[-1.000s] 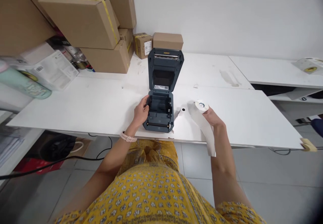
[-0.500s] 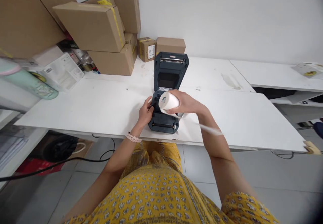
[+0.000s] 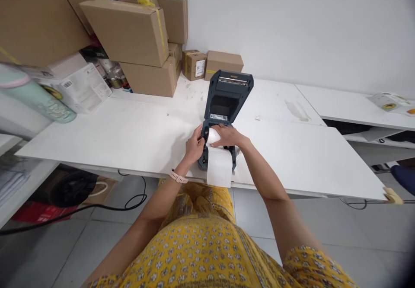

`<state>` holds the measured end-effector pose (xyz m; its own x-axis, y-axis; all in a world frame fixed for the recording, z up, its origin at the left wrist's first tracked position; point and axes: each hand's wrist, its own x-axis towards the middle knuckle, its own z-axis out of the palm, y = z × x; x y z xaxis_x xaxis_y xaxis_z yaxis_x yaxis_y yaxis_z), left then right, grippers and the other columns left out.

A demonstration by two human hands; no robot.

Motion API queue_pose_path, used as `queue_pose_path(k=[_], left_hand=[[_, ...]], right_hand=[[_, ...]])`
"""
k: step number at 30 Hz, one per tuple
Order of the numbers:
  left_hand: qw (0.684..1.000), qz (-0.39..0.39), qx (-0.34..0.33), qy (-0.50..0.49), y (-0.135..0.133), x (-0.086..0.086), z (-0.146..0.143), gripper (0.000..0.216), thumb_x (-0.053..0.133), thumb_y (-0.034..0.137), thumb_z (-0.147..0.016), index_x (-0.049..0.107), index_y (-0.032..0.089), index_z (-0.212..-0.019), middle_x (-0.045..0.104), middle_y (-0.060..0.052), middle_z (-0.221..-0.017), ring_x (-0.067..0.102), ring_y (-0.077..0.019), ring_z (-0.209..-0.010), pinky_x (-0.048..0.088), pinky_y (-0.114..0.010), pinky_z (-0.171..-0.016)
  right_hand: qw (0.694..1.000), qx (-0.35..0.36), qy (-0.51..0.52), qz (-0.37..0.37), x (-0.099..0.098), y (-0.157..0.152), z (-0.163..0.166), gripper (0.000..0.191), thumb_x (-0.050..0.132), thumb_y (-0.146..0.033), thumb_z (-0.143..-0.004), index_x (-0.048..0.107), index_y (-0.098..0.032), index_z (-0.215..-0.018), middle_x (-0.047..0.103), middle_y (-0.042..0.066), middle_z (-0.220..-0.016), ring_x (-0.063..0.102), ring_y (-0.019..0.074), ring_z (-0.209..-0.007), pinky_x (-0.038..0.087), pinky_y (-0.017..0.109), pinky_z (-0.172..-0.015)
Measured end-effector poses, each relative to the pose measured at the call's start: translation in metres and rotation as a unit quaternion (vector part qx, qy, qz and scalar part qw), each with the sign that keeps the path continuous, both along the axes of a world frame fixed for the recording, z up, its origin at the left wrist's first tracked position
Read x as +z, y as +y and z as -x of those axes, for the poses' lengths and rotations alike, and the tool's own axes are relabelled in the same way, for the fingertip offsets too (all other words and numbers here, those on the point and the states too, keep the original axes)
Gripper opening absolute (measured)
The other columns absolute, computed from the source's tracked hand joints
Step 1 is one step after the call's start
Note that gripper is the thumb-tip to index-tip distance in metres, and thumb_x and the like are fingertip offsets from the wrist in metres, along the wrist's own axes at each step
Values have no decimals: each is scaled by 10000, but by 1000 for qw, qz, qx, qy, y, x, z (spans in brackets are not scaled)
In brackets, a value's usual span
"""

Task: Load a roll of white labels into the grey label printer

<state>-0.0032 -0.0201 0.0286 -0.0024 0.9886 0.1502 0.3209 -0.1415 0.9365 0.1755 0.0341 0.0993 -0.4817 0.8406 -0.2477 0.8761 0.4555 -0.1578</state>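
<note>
A dark label printer [image 3: 229, 97] stands on the white table with its lid raised. Inside its bay sits a white label roll [image 3: 213, 136], its loose strip [image 3: 219, 167] hanging forward over the printer's front and the table edge. My right hand [image 3: 227, 135] grips the roll from above and the right, fingers curled over it. At the bay's left side, my left hand [image 3: 195, 144] has its fingers closed on the printer's edge, close to a black roll holder [image 3: 206, 134]. The roll's right end is hidden under my right hand.
Cardboard boxes [image 3: 126, 33] are stacked at the back left, with two smaller ones [image 3: 224, 65] behind the printer. A mint bottle [image 3: 39, 97] lies at the far left beside a white box [image 3: 79, 90]. The table's front edge [image 3: 275, 191] runs close to my body.
My right hand has lowered the label roll from above the printer into its bay and turned it. The loose strip, which trailed to the right, now hangs over the front.
</note>
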Motion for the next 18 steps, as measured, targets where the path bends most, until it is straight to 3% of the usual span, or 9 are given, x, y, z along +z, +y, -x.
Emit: queue_pose_path(k=[5, 11, 14, 18], left_hand=[[1000, -2, 3, 13, 1, -1, 0, 595, 481, 161, -897, 460, 242, -1486, 653, -89, -1387, 605, -255, -1309, 465, -451, -1116], [1000, -15, 8, 1, -1, -1, -2, 571, 471, 160, -898, 485, 263, -1459, 641, -57, -1404, 635, -225, -1259, 481, -419, -1103], [1000, -14, 9, 3, -1, -1, -2, 563, 470, 156, -894, 503, 255, -1448, 634, -51, -1413, 630, -220, -1264, 481, -399, -1106], [1000, -19, 7, -2, 0, -1, -2, 555, 456, 151, -899, 502, 228, -1446, 618, -62, -1434, 610, -220, -1295, 464, -396, -1130]], right_hand=[[998, 35, 42, -43, 0, -21, -4, 683, 645, -423, -906, 417, -179, -1501, 543, 197, -1454, 527, 387, -1343, 431, 530, -1090], [981, 73, 137, -114, -13, -113, -7, 526, 411, -440, -1035, 470, -178, -1487, 415, 161, -1602, 383, 332, -1496, 368, 542, -1199], [982, 56, 139, -118, -26, -148, 1, 550, 428, -462, -1026, 492, -158, -1479, 369, 187, -1619, 354, 346, -1510, 377, 549, -1202], [977, 19, 151, -147, -38, -162, 11, 546, 460, -460, -1015, 483, -185, -1485, 344, 171, -1635, 323, 330, -1526, 370, 541, -1214]])
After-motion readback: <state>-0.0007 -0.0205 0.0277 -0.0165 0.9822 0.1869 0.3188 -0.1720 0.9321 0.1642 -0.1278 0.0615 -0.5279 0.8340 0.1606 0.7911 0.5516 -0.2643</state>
